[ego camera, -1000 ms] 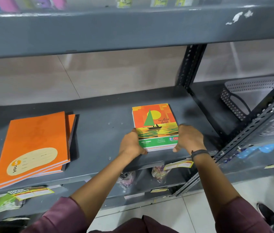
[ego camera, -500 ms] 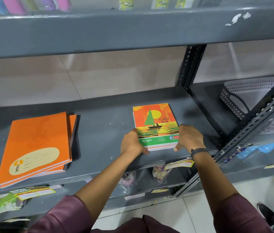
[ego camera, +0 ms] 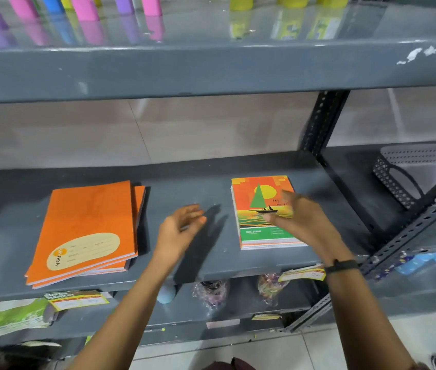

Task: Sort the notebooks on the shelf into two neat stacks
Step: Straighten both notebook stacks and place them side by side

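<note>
- I see two notebook piles on the grey shelf (ego camera: pixel 211 252), well apart
- The orange stack (ego camera: pixel 86 231) lies at the left, its lower books poking out to the right
- The sailboat stack (ego camera: pixel 262 212) lies at the right, edges squared
- My left hand (ego camera: pixel 179 231) hovers between the piles, fingers loose, holding nothing
- My right hand (ego camera: pixel 299 220) is spread over the sailboat cover, blurred, gripping nothing

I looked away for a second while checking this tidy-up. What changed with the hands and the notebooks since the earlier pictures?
Both hands let go of the sailboat notebook stack. The left hand moved left, open above the bare shelf; the right hand lifted, open, over the stack's cover. The sailboat stack and the orange notebook stack lie where they were.
</note>
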A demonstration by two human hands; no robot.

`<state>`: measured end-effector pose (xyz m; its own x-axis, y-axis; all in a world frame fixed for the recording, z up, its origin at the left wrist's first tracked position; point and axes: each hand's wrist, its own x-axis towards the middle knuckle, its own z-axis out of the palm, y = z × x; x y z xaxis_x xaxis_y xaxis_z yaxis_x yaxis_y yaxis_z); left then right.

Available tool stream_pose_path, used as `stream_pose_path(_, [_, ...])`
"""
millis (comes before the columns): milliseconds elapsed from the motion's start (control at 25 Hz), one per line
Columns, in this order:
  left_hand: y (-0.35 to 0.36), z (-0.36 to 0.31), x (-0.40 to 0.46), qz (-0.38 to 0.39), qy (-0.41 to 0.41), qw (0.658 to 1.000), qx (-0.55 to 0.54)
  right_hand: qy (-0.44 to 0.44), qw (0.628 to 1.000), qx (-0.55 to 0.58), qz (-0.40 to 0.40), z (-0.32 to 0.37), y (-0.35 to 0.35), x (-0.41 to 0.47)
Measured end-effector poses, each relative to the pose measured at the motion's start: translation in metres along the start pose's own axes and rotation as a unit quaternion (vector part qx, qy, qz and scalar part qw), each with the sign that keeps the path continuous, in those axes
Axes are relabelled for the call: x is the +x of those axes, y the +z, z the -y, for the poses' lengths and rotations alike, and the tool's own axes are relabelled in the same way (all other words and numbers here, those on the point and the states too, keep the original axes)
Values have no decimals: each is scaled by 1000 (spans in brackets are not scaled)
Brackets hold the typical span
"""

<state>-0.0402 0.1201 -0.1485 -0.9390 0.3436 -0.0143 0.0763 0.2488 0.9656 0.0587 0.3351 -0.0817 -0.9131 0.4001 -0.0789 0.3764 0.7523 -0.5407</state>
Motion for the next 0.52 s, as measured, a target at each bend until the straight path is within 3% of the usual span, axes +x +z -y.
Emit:
stream_pose_path(120, [-67,14,-9,-126,60,987,78,-25,983,162,85,46,44,4])
stream_pose_path(200, [-111,26,-20,-254,52,957,131,3,952,265,151,69,81,5])
stream_pose_path(280, [-163,53,-29,-372,-47,917,134,50,921,336,189,92,115,7])
stream_pose_path(320, [-188,67,-30,-397,-110,903,123,72,909,360,198,103,130,10])
stream_pose_path(400, [-228,85,-29,-377,-188,904,65,112,881,405,216,128,155,17])
stream_pose_path(520, [-249,82,-19,-267,-213,940,-15,134,845,456,246,162,187,29])
